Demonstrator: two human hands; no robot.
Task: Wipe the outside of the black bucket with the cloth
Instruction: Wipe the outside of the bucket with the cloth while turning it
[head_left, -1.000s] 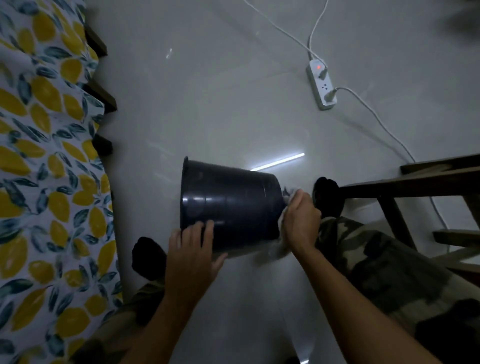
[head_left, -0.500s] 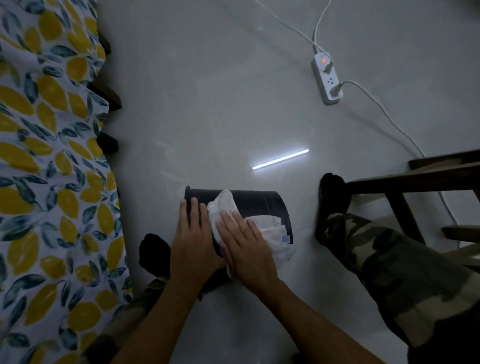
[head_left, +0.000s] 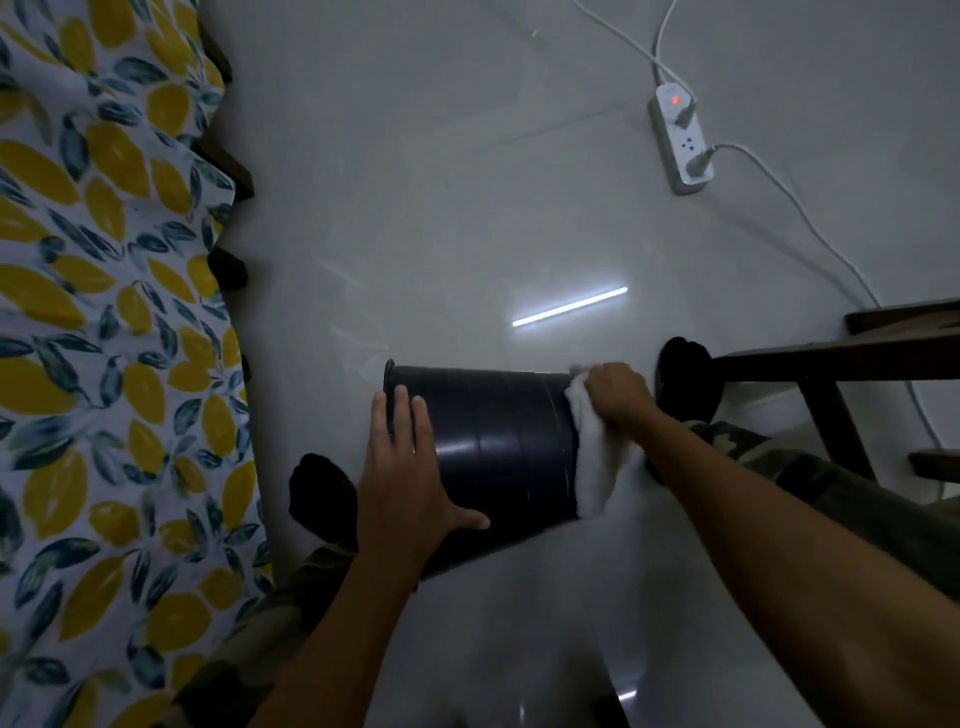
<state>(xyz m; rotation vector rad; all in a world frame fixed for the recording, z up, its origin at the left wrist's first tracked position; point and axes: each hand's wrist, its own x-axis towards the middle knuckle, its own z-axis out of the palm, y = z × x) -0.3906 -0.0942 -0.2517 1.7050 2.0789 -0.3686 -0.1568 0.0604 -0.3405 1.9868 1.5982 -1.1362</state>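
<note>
- Round black plastic bucket (head_left: 498, 457) on its side, centre frame, rim pointing left; inside not visible.
- Left hand (head_left: 410, 483) flat on the wall near the rim, fingers spread.
- Right hand (head_left: 615, 392) fingers curled, pressing white cloth (head_left: 592, 462) against the bucket's base end.
- Glossy grey tile floor (head_left: 441, 208); white power strip (head_left: 678, 137) upper right; lemon-print fabric (head_left: 104, 312) left.

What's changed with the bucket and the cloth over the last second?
The right hand slid the cloth from the black bucket's side wall back to its base end on the right. The left hand stays flat near the rim, steadying it.
</note>
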